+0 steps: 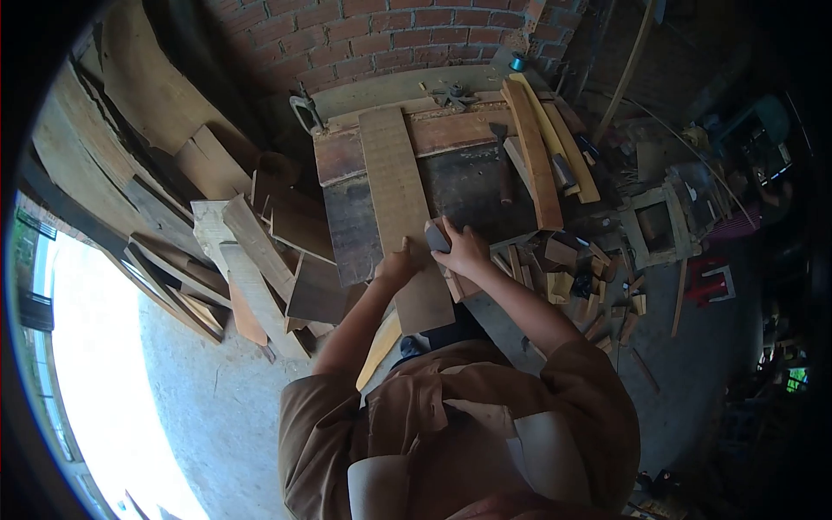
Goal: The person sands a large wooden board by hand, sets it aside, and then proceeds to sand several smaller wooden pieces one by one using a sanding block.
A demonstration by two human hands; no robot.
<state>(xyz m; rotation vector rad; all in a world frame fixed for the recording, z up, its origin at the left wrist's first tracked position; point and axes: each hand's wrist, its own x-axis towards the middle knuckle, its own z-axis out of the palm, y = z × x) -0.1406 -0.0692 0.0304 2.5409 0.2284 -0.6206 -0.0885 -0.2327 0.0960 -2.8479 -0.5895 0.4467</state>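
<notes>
A long flat wooden plank [394,173] lies lengthwise across the workbench [351,225], its near end jutting past the bench edge toward my body. My left hand [396,265] grips the plank's left edge near that end, thumb on the top face. On the plank's right side, my right hand [466,250] is closed round a small dark block [438,237], which is held right at the plank's edge. Part of the block is hidden by the fingers.
A chisel [503,165] and several wooden strips [533,147] lie on the bench's right side. A clamp [306,113] is fixed at the back left corner. Boards [251,251] lean at the left; offcuts [598,286] litter the floor at right. Behind stands a brick wall [364,35].
</notes>
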